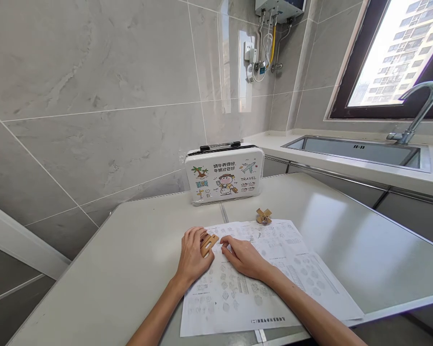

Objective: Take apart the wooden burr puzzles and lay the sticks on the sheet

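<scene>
Left hand (196,252) reaching from seven o'clock, fingers curled around a slotted wooden piece (210,244) at its two o'clock, right hand (242,256) slanting from four o'clock over printed paper (281,298), fingers half bent, any grip unclear, wooden cross (263,216) at its one o'clock

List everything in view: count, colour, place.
Smooth table: one, pale, centre
Printed paper: one or more, white, on table
Slotted wooden block: at least one, tan, over paper
Crossed wooden assembly: one, tan, paper's far edge
Rectangular cartoon case: one, white, table's far side
Rectangular metal sink: one, silver, right counter
Curved metal faucet: one, silver, behind sink
Flat cabinets: several, grey, below counter
Framed glass window: one, dark, right
Boxy piped appliance: one, white, top
Tiled walls: two, grey, behind
Left grip: one, bare, holding block
Right grip: one, bare, over paper
</scene>
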`<state>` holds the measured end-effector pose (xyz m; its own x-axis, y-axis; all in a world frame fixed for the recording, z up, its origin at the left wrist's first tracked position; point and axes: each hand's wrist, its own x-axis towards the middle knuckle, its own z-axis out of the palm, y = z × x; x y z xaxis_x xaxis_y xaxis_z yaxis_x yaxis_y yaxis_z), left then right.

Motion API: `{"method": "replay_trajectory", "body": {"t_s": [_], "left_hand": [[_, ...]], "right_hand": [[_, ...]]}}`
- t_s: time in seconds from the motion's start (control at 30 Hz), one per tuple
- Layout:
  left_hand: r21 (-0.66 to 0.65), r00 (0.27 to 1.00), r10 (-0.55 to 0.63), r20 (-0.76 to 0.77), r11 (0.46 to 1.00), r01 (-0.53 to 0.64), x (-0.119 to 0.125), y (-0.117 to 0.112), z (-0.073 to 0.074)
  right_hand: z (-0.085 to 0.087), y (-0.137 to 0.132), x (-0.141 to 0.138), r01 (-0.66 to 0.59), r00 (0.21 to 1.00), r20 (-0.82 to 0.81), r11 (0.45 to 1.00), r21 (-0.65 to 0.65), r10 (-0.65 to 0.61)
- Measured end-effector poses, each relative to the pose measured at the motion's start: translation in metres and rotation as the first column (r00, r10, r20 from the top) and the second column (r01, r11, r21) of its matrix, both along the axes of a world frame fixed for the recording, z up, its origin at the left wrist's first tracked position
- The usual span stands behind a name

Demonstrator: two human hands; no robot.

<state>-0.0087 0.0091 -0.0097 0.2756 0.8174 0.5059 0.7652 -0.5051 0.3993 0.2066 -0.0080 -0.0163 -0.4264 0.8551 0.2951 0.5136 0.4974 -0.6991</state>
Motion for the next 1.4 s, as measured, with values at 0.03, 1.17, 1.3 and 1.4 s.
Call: {"method": "replay_trajectory", "body": {"t_s": [0.03, 1.17, 1.3, 1.4], "left_hand": [[0.003, 1.000, 0.007, 0.010, 1.000, -0.007, 0.000, 0.000, 0.000], [-0.123, 0.905, -0.395, -0.155, 0.917, 0.380, 0.007, -0.016, 0.001], [-0.149, 0.903, -0.401, -0.153, 0.913, 0.380, 0.008, -0.017, 0.002], [-0.159, 0.903, -0.401, -0.154, 0.912, 0.378, 0.007, -0.017, 0.002]], "right_hand": [[0.000, 0.000, 0.000, 0.003, 1.000, 0.002, 1.000, 0.000, -0.003], [-0.019, 0.015, -0.001, 0.260, 0.965, 0.000, 0.956, 0.133, -0.263], [-0.023, 0.023, 0.002, 0.436, 0.897, -0.093, 0.900, 0.011, -0.433], [-0.025, 0.029, 0.006, 0.483, 0.837, -0.226, 0.867, -0.122, -0.499]]}}
